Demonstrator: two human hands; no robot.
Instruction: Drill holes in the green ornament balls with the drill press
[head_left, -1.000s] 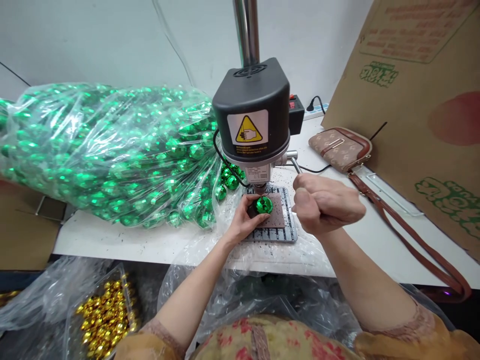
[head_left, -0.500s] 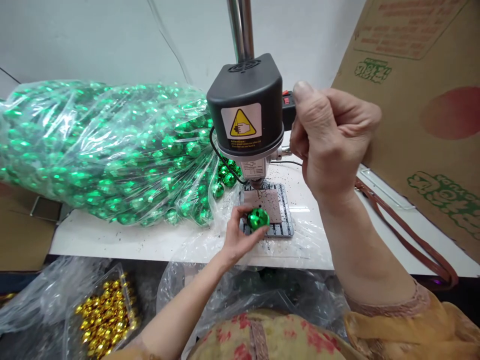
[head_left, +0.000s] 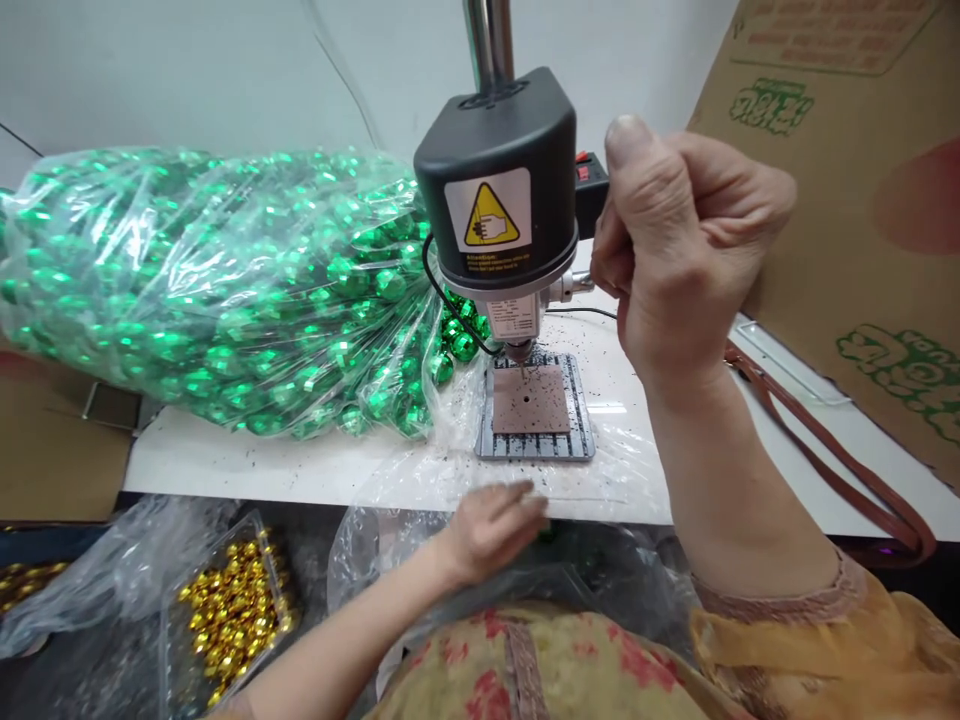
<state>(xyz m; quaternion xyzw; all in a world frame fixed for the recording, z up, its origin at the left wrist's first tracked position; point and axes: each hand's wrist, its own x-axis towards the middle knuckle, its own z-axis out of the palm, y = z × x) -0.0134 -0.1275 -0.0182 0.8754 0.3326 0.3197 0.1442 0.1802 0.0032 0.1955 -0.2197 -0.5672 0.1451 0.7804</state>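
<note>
My right hand [head_left: 686, 250] is a raised fist closed round the feed lever of the small black drill press [head_left: 499, 190], just right of its head. The drill tip hangs above the bare brown pad on the slotted metal plate [head_left: 534, 405]. My left hand [head_left: 491, 525] is palm down, below the white table's front edge, over an open clear bag [head_left: 600, 585]. Its fingers are smeared by motion. A sliver of a green faceted ball [head_left: 547, 535] shows at the fingertips; whether it is held I cannot tell.
A large clear bag of green faceted balls [head_left: 225, 290] lies on the table left of the press. A bag of gold balls [head_left: 229, 605] sits below at the left. Brown cardboard [head_left: 862, 200] leans at the right, with a brown strap [head_left: 825, 450] beneath it.
My left hand drew the green ball off the plate and down past the table edge. My right hand swung the lever up from beside the plate, and the press head rose.
</note>
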